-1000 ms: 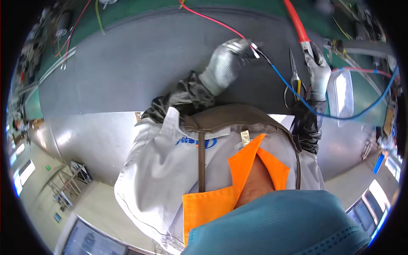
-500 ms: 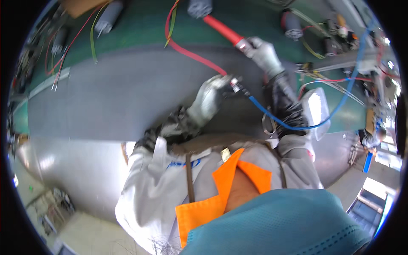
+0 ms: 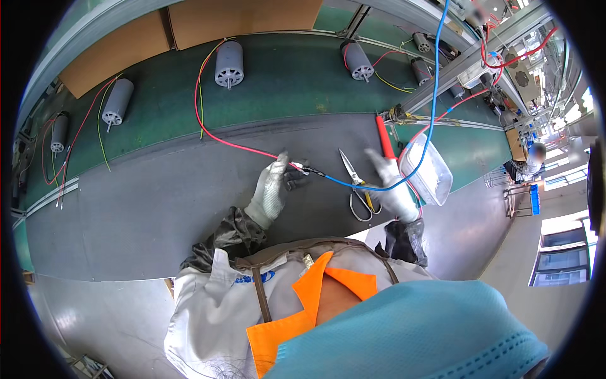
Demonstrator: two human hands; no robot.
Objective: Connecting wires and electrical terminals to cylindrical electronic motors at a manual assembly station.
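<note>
My left hand, in a whitish glove, pinches the end of a red wire that runs back to a grey cylindrical motor. Beside those fingers a small metal clip with a black sleeve meets the wire and continues into a blue cable. My right hand, gloved and blurred, is at the lower end of a red stick-shaped tool; whether its fingers grip the tool does not show. Scissors with partly yellow handles lie on the dark mat between my hands.
A clear plastic box stands right of my right hand. More motors with loose wires lie along the green bench. Cardboard lines the back. A metal frame post rises at the right, and the blue cable hangs past it.
My right hand and the red tool have moved from beside the motor toward the plastic box. My left hand has shifted left, still at the red wire's end. The scissors have come into view.
</note>
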